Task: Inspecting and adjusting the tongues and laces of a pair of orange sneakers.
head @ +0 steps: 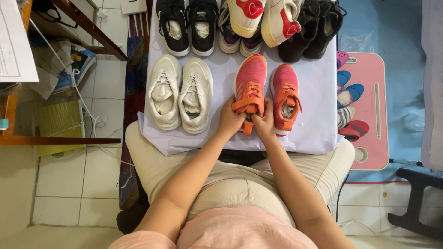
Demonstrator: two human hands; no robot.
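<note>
Gripping the heel end of the pink-and-orange sneaker (249, 87), the left hand (230, 121) and right hand (265, 123) close their fingers around it; it lies just right of the white sneakers (180, 94), beside its mate (286, 97); probably light, soft-sided, best held at the firmer heel.

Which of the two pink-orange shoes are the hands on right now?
The left pink-orange shoe, beside the white pair. The left hand and right hand grip its heel end; the right pink-orange shoe lies untouched.
</note>
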